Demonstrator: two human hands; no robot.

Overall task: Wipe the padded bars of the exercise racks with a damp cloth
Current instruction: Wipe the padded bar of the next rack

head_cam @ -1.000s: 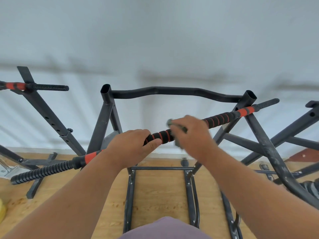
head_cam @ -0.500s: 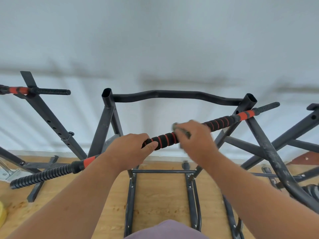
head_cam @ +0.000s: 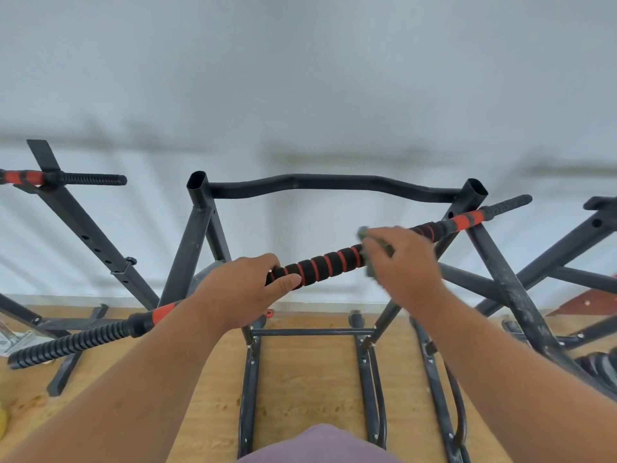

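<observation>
1. Across the middle of the head view, a padded bar (head_cam: pixel 320 264) runs on a slant, low at the left, high at the right; black foam with red rings in the centre stretch, ribbed black grips at both ends.
2. Left hand (head_cam: pixel 242 289) wraps the bar just left of the ringed foam: fingers curled over the top, thumb underneath, gripping it.
3. Right hand (head_cam: pixel 402 264) is higher up the same bar, fingers closed around a grey-green cloth (head_cam: pixel 375 245) pressed against the foam. Cloth shows only in bits, above and below the fingers; hand is motion-blurred.
4. Bar lies in front of a black steel rack (head_cam: pixel 200 235), two hollow uprights joined by a bent top bar (head_cam: pixel 334 185).
5. Rack's base rails sit on a wooden floor (head_cam: pixel 307 379), close to a pale wall (head_cam: pixel 300 78).
6. Second rack (head_cam: pixel 86 228) at far left carries its own red-and-black bar (head_cam: pixel 66 178), well apart from both hands.
7. More black frame tubes (head_cam: pixel 567 248) cross at the right edge.
</observation>
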